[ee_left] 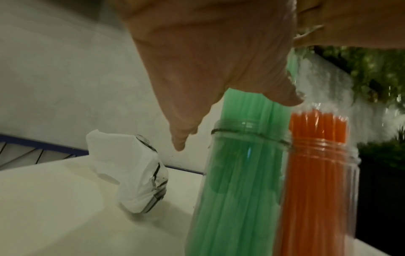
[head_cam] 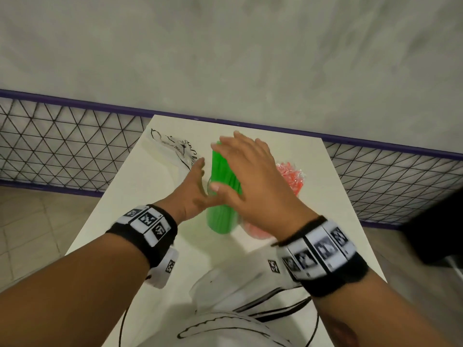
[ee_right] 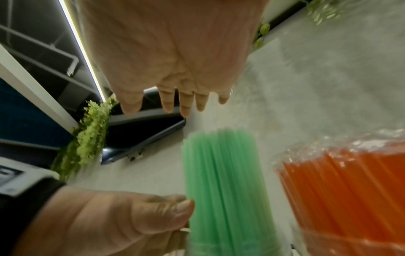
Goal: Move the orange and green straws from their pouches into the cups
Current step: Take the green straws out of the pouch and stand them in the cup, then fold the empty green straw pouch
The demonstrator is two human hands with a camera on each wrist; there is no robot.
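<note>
Two clear cups are standing side by side on the white desk (head_cam: 333,196). The green straws (ee_left: 236,173) are filling the cup (ee_left: 252,136) on the left, and the orange straws (ee_left: 315,173), with clear wrapping around their tops, are filling the second cup (ee_left: 350,166) just right of the green bundle. The left hand (head_cam: 193,194) is lying against the left side of the green straws, its fingers (ee_left: 181,138) straight and relaxed, grasping nothing. The right hand (head_cam: 253,181) is hovering over the tops of the green straws, fingers (ee_right: 186,104) spread and released. Left of the green straws, an emptied crumpled pouch (ee_left: 140,175) is lying on the desk.
</note>
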